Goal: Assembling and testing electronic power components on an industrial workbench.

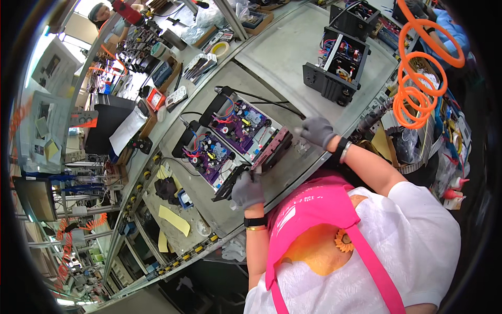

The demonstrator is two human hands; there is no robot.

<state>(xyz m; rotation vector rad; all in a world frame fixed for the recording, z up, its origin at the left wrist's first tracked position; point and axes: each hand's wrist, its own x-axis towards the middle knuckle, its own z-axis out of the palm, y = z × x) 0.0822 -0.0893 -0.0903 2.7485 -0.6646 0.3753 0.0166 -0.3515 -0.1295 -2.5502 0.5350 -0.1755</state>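
**Crowded workshop around a grey near board (219,215)**

Clock directions run from the middle of the view, noon at the top. At eight, a small blue box (184,199) lies beside a dark cloth (167,189) and yellow paper (174,220). The left unit (210,161), at nine, is an open case with a purple circuit board and red and blue wires. Between ten and eleven stands a round tub (159,51). The right unit (244,127), toward twelve, is filled likewise; both units sit side by side on the near board. A carton (260,23) of parts is at twelve. Between one and two, a black unit (337,65), open and full of wiring, rests on the far board (280,57).

The left hand (248,190), gloved, is at six, fingers at the units' front panels where they meet; whether it grips one, I cannot tell. The right hand (317,131), gloved, is at two, fingers bunched just beside the right unit's panel end; I cannot tell whether they pinch anything. Bare surface lies below the left unit and left of the black unit. An orange hose (423,78) coils at two.

The left hand's fingertips are partly hidden, the tub's and blue box's contents unclear. A rear unit (356,20), at one, is partly obscured; a co-worker's blue sleeve (451,31), at two, is cut off.
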